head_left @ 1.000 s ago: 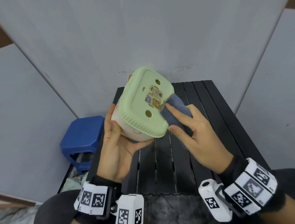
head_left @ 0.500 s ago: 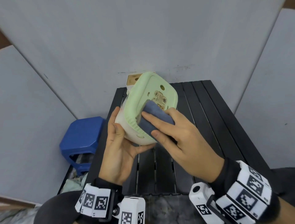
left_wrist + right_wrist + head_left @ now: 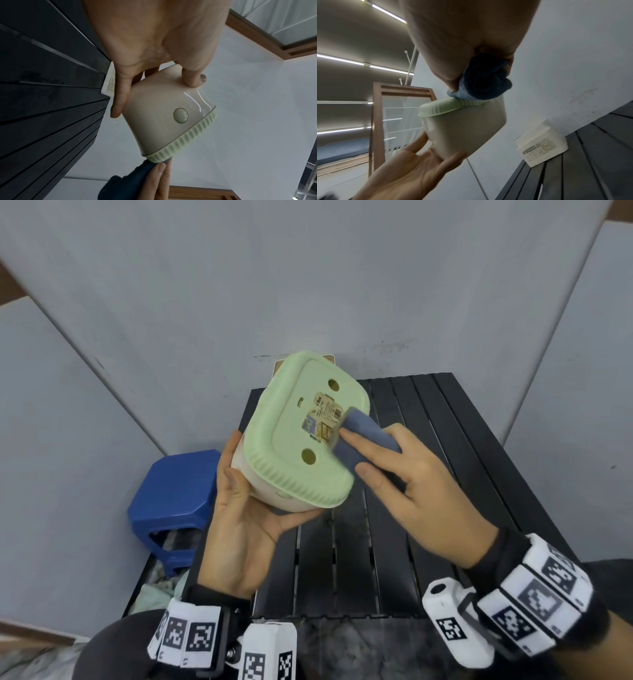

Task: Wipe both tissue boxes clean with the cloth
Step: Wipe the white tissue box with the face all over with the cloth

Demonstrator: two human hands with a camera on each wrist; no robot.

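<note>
A cream tissue box with a ribbed green base (image 3: 301,446) is tilted up, its base and label facing me. My left hand (image 3: 246,508) grips its cream body from below, thumb on one side and fingers on the other (image 3: 193,79). My right hand (image 3: 394,470) holds a bunched blue cloth (image 3: 363,433) and presses it on the right part of the green base, beside the label. The cloth (image 3: 484,81) sits against the base's rim. A second, white tissue box (image 3: 541,143) stands at the table's back edge, mostly hidden behind the first in the head view.
The black slatted table (image 3: 445,474) lies under both hands, against grey wall panels. A blue plastic stool (image 3: 174,494) stands to the table's left. The table's front edge is near my wrists.
The cloth has swept from the lower left of the green base across to its right side. The box has turned so its base faces me more squarely.
</note>
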